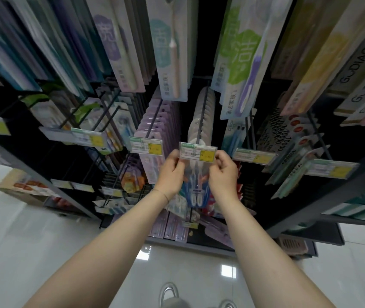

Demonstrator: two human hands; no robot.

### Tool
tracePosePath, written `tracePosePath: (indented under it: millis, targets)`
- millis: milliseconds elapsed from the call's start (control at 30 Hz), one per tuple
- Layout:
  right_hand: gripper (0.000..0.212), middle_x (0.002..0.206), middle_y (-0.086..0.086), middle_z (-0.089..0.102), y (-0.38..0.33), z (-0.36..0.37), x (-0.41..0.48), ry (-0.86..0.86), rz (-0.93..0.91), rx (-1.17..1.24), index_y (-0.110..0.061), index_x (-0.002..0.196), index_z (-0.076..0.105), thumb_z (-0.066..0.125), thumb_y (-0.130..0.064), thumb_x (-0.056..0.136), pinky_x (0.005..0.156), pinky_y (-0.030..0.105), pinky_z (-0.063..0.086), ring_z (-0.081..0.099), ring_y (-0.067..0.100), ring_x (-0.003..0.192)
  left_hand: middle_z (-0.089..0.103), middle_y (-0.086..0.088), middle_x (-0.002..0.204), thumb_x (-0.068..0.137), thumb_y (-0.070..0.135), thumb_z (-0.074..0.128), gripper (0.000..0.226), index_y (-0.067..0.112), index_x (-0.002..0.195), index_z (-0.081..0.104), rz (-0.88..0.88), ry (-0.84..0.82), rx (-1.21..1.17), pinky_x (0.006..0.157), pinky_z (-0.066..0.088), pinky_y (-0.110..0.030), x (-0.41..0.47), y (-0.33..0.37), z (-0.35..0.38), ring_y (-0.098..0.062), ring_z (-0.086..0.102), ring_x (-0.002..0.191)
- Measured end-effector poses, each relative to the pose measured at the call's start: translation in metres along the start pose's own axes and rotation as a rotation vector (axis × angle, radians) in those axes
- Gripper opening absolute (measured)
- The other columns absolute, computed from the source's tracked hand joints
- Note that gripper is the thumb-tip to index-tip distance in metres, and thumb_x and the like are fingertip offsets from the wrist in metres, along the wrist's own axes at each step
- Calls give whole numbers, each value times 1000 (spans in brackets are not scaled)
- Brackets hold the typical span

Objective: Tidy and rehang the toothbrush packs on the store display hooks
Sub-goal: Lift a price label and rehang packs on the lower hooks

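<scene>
A row of clear toothbrush packs [201, 112] hangs on a dark display hook [203, 107] in the middle of the rack. A price tag [198, 152] sits at the hook's front end. The front pack [196, 190], with blue and red brushes, hangs just below the tag between my hands. My left hand [172, 172] pinches the pack's upper left edge beside the tag. My right hand [222, 172] pinches the upper right edge, its fingers curled by the tag's right end. The pack's top hole is hidden behind the tag.
Purple packs [159, 127] hang on the hook to the left, dark packs [272, 134] to the right, each with a price tag. Taller packs [172, 47] hang overhead. More hooks and packs fill the lower rack. White tiled floor [21, 230] lies below.
</scene>
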State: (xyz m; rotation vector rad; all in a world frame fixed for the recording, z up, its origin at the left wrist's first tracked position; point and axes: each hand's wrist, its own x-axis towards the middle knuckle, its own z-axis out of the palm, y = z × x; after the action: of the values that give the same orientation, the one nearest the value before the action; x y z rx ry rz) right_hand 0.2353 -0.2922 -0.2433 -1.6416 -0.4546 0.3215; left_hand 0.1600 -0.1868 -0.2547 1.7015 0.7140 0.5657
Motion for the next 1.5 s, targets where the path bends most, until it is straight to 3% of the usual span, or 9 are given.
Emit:
tracePosePath:
  millis: [133, 333, 567, 767, 867, 967, 1133, 1367, 1500]
  targets:
    - [25, 78, 3, 68, 6, 6, 7, 55, 35, 10, -13, 83, 61, 45, 3, 92, 63, 41, 54, 64, 20, 69, 61, 1, 83, 98, 16, 42, 15, 20, 103, 55, -42, -38, 7, 73, 52, -42, 9, -3, 1, -22, 57, 75]
    - [24, 85, 6, 69, 7, 16, 13, 129, 134, 101, -9, 84, 60, 44, 7, 90, 51, 30, 50, 62, 19, 69, 63, -15, 96, 92, 14, 48, 12, 17, 102, 44, -127, -11, -17, 81, 51, -51, 13, 3, 5, -29, 60, 81]
    - [17, 96, 5, 68, 13, 14, 13, 168, 119, 92, -24, 90, 61, 53, -9, 93, 64, 32, 55, 67, 24, 82, 60, -9, 102, 99, 28, 43, 7, 21, 97, 43, -206, 18, 17, 87, 50, -49, 13, -14, 5, -34, 62, 94]
    - [12, 94, 7, 63, 22, -7, 12, 211, 152, 67, -11, 97, 59, 47, -14, 98, 54, 6, 43, 59, 21, 77, 58, -4, 74, 100, 23, 44, 26, 14, 77, 53, -309, -251, 169, 70, 54, -36, 2, -39, 7, -22, 60, 75]
    - [10, 85, -2, 62, 27, -18, 16, 230, 153, 33, -17, 97, 59, 49, -14, 97, 63, 14, 49, 59, 17, 75, 58, 0, 77, 100, 20, 47, 22, 13, 80, 54, -303, -436, 189, 59, 48, -18, -1, -32, 24, -10, 55, 69]
    - [13, 92, 4, 68, 38, -29, 24, 264, 143, -47, -16, 100, 64, 53, -20, 94, 84, 40, 53, 65, 27, 88, 60, -2, 82, 98, 20, 51, 18, 17, 81, 57, -259, -487, 193, 72, 53, -28, 1, -26, 46, -15, 59, 78]
    - [16, 80, 0, 63, 46, -55, 43, 219, 154, -105, -20, 84, 60, 52, -10, 93, 78, 34, 50, 63, 21, 81, 62, -5, 93, 96, 16, 52, 7, 19, 94, 58, -164, -357, 184, 87, 50, -37, 17, -20, 84, -20, 58, 89]
    - [33, 112, 2, 56, 57, -79, 89, 78, 81, -89, -13, 129, 51, 49, -12, 96, 84, 23, 42, 54, 15, 103, 59, 3, 110, 93, 29, 52, 31, 19, 122, 48, -106, -195, -16, 100, 45, -33, 46, -7, 125, -18, 56, 107]
    - [41, 129, -2, 48, 64, -82, 110, 61, 42, -11, -15, 142, 41, 43, -17, 101, 88, 9, 43, 49, 8, 113, 51, 5, 127, 97, 20, 52, 44, 18, 138, 36, -116, -146, -167, 96, 46, -16, 60, 15, 140, -7, 54, 108]
